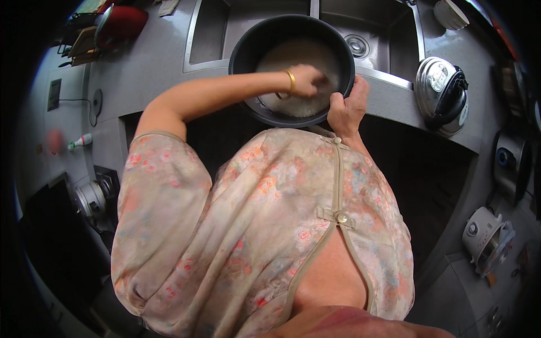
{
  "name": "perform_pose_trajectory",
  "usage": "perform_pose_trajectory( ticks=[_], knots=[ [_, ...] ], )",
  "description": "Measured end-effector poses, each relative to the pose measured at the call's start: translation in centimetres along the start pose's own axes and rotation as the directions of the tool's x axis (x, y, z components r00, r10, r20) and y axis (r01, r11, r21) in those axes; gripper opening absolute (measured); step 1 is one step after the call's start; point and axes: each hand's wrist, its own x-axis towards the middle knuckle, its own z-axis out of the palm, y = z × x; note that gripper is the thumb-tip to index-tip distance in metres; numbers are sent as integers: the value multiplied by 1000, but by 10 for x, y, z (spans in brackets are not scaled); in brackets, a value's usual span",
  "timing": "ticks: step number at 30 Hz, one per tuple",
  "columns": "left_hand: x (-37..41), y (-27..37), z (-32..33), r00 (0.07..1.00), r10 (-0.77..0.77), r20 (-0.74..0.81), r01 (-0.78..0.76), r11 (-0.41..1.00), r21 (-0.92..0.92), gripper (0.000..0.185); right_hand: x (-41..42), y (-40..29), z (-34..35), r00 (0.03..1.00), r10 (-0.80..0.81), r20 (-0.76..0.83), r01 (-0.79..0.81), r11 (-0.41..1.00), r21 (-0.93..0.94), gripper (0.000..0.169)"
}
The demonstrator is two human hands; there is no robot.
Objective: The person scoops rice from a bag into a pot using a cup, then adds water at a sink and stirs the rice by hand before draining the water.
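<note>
A large dark cooking pot [291,20] stands at the near edge of the sink, partly over its basins. Cloudy water [296,53] and white rice grains [302,110] fill its lower part. My left hand [308,80], with a gold-coloured bangle [290,81] at the wrist, reaches inside at the water and rice. Its fingers are bent and blurred, so whether they hold grains cannot be told. On the pot's right side, my right hand [348,105] grips the rim, thumb towards the inside and fingers outside.
A double steel sink [382,74] lies beyond the pot. To the right are a silver lid with a black handle [441,97], a white bowl [451,14] and a white electric cooker [482,232]. A red pot [124,27] and a gas hob [105,181] are at the left.
</note>
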Motion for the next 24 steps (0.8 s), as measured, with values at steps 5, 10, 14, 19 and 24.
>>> perform_pose_trajectory(
  ticks=[5,10,14,19,24],
  knots=[
    [5,-7,-51,492,-831,-259,673,552,-492,38,1,2,-1,1000,3,-9,-3,1000,-19,40],
    [62,-46,-37,377,-910,-170,512,358,-781,28,3,0,-1,1000,-20,20,20,1000,-2,40],
    [143,-124,37,475,-782,-405,693,615,-375,28,2,-7,4,988,-85,127,80,996,41,40],
    [64,7,37,947,-134,-291,195,962,193,31,5,2,-4,995,-66,70,67,998,-12,42],
    [8,-7,41,917,347,197,-398,763,509,34,4,-1,-4,996,4,91,-3,1000,-14,43]
  ],
)
